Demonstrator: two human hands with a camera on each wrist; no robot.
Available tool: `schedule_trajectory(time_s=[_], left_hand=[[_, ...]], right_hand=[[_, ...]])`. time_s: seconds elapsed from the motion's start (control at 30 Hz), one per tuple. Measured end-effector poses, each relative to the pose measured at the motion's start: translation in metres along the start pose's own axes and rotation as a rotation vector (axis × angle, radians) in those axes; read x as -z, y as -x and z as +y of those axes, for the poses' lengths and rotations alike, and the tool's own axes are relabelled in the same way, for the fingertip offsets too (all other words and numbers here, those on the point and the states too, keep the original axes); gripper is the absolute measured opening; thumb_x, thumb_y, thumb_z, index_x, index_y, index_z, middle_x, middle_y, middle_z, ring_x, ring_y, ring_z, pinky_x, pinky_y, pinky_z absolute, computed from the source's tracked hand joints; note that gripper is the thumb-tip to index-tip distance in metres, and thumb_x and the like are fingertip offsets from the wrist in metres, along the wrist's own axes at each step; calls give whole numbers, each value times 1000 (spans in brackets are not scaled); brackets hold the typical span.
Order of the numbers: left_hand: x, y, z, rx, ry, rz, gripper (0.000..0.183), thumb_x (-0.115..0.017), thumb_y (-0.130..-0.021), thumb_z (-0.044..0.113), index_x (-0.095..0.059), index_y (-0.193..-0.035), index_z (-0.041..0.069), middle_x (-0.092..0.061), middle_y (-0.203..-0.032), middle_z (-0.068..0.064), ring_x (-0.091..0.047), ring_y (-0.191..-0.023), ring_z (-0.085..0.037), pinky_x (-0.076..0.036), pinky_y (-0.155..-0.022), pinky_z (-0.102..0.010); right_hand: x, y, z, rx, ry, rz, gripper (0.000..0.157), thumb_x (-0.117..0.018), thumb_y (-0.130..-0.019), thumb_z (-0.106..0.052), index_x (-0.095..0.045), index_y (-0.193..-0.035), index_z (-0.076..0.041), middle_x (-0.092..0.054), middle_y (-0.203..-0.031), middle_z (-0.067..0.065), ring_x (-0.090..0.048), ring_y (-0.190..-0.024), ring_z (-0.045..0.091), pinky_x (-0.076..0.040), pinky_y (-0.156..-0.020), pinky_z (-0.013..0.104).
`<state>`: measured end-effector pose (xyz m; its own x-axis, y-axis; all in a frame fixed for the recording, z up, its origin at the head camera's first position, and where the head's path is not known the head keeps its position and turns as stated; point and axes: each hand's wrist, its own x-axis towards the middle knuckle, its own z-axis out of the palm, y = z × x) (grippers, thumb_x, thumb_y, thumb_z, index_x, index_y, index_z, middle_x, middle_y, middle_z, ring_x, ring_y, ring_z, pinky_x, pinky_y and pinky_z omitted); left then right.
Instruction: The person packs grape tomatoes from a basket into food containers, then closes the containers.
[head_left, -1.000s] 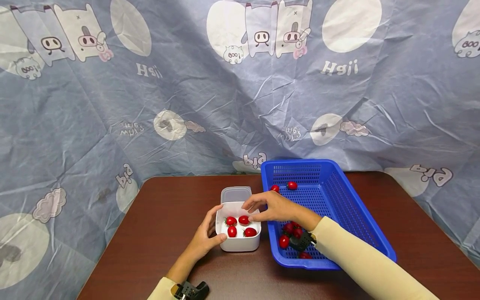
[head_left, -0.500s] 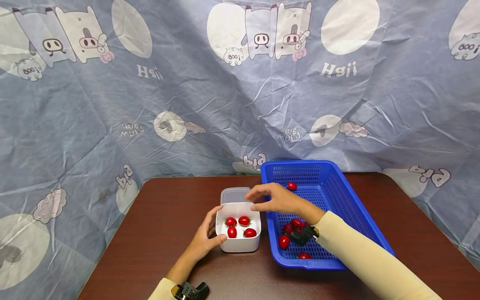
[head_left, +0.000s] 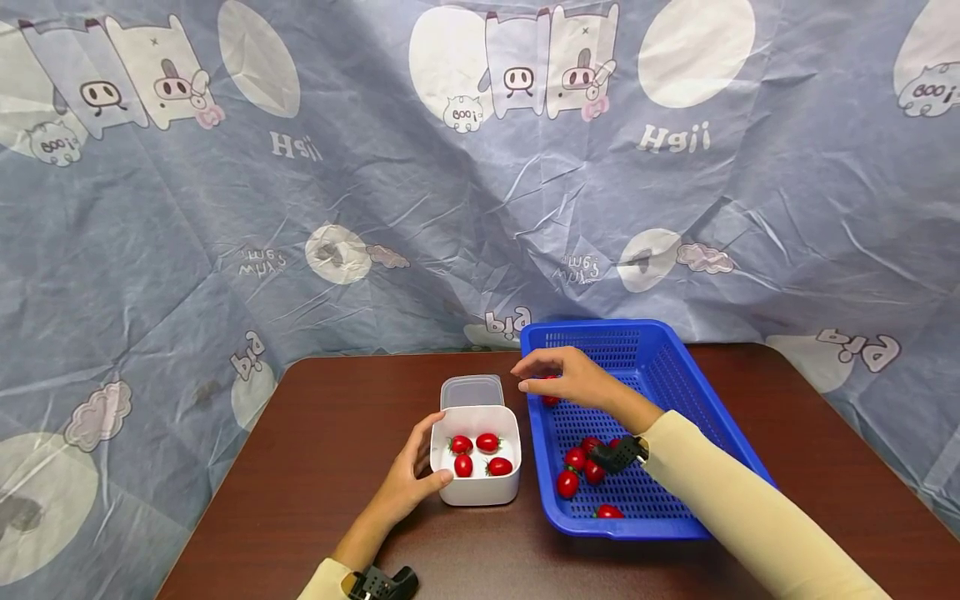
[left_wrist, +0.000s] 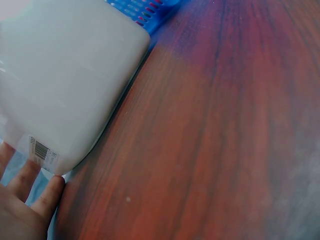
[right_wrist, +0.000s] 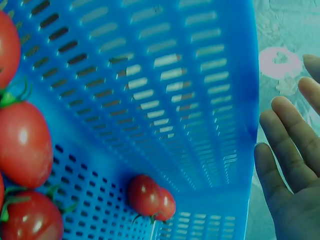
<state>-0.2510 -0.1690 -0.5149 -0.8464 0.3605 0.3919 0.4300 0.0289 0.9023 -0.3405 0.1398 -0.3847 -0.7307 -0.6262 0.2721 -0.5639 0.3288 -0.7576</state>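
My left hand [head_left: 408,475] holds the left side of a white plastic food container [head_left: 480,493], fingers at its back left corner and thumb at the front left. In the left wrist view the fingers [left_wrist: 49,195] touch the container wall [left_wrist: 75,75] near a barcode label. Inside the container lie several cherry tomatoes [head_left: 487,442], apart from each other. My right hand [head_left: 573,379], holding nothing, is over the back left of a blue plastic basket [head_left: 542,492]. More cherry tomatoes [head_left: 567,483] lie in the basket; the hand partly hides one tomato [head_left: 551,400] beneath it.
Behind the container lies a translucent lid [head_left: 472,390]. The basket stands at the right of the brown table [head_left: 360,400], its rim higher than the tomatoes in it. A printed grey-blue cloth [head_left: 420,208] hangs behind the table.
My right hand has lifted away from the container and moved right and back, over the basket. The left hand and the tomatoes in the container have stayed in place.
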Motion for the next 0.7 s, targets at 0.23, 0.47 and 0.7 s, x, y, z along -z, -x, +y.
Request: schedule_trajectory(time_s=[0.23, 0.47, 0.7], left_hand=[[-1, 0, -2, -5, 10, -3, 81, -70, -83, 9, -26, -151, 16, -37, -148, -18, -42, -129, -41, -39, -99, -52], [-2, -1, 0, -14, 25, -5, 82, -69, -83, 8, -24, -151, 14, -35, -149, -21, -40, -130, -44, -37, -99, -58], [-2, 0, 0, -5, 17, -2, 80, -70, -83, 10, -26, -150, 16, -37, -148, -19, -41, -129, -43, -38, -99, -56]], right_hand=[[9, 0, 16, -25, -50, 68, 22, -73, -86, -18, -71, -106, -9, -71, -102, 8, -66, -92, 21, -52, -81, 31], [17, 2, 20, -58, -63, 95, 26, -71, -87, -10, -68, -109, 4, -70, -101, 16, -67, -90, 28, -52, -78, 25], [22, 4, 21, -123, 11, 82, 28, -69, -87, -6, -66, -111, 8, -69, -104, 22, -65, -97, 35, -50, -83, 29]])
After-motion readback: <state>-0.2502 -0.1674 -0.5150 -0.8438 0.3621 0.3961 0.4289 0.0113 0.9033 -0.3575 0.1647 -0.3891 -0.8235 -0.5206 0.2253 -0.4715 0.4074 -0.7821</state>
